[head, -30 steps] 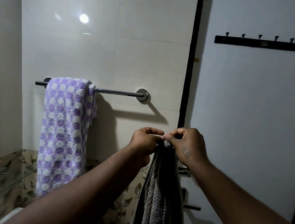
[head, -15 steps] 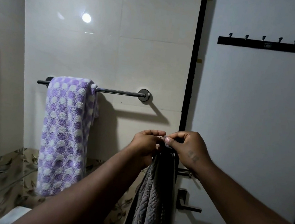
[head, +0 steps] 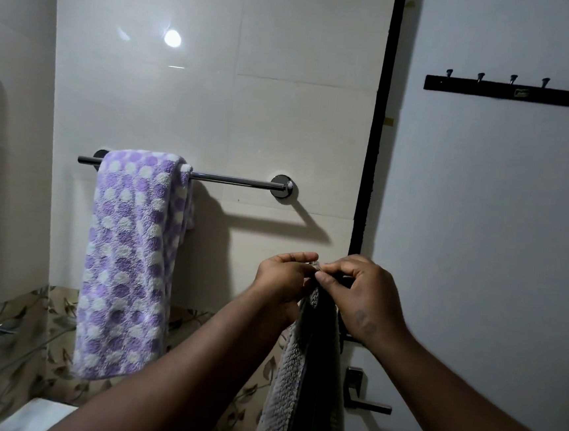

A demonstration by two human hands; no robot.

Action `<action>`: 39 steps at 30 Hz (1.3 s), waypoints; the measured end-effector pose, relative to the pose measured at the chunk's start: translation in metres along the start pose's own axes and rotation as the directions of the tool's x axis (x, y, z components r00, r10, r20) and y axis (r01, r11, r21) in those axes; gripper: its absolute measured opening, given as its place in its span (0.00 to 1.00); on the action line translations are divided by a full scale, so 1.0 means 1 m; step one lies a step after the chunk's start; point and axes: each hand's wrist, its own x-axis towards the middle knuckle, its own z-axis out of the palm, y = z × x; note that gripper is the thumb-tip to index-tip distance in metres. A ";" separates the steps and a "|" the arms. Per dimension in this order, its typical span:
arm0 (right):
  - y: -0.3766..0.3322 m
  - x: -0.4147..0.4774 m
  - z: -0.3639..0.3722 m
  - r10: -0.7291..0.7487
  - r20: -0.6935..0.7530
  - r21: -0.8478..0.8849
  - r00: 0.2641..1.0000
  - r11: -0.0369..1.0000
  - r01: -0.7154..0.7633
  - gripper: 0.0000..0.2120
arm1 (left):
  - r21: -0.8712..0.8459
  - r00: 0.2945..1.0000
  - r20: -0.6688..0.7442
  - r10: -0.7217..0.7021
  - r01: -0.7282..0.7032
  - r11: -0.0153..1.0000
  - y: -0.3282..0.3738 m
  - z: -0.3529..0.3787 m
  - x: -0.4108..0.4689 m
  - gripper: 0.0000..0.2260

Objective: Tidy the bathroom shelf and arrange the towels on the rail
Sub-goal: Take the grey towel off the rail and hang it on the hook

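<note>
Pinching the top edge of the grey towel (head: 307, 372) below the rail (head: 234, 180), left hand (head: 284, 277) and right hand (head: 362, 291) have it unhung; purple spotted towel (head: 131, 257) already drapes the rail's left end.

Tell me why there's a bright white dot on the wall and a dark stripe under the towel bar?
Head view: the dot is a light's glare on the glossy cream wall tiles; the stripe is the shadow of the chrome towel rail.

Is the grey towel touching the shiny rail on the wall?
Apart. The head view shows the grey towel hanging from the left hand and right hand, lower than the rail, with bare wall between them.
</note>
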 end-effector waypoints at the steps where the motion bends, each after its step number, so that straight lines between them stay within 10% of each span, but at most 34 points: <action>1: 0.001 -0.002 0.000 -0.012 0.020 -0.007 1.000 1.000 0.012 0.08 | -0.003 1.000 0.002 0.000 0.000 1.000 -0.001 0.000 0.000 0.11; 10: 0.020 0.009 -0.015 0.199 0.103 0.191 0.974 0.957 -0.216 0.04 | 0.129 0.976 0.211 0.049 -0.078 0.989 -0.006 -0.009 -0.002 0.10; 14: 0.019 0.016 -0.028 0.260 0.241 0.302 0.935 0.895 -0.327 0.05 | 0.577 0.885 0.379 0.270 -0.454 0.679 0.000 -0.015 -0.003 0.03; 19: 0.008 0.029 -0.049 0.269 0.413 0.375 0.870 0.820 -0.432 0.06 | 0.351 0.792 0.604 0.088 -0.363 0.863 0.008 -0.012 -0.011 0.03; 30: -0.016 0.046 -0.075 0.304 0.545 0.441 0.781 0.688 -0.576 0.07 | 0.027 0.682 0.715 0.155 -0.249 0.968 -0.002 -0.014 -0.020 0.07; 39: -0.015 0.051 -0.078 0.337 0.424 0.435 0.841 0.738 -0.515 0.10 | 0.140 0.665 0.735 0.129 -0.336 0.932 -0.023 -0.022 -0.016 0.04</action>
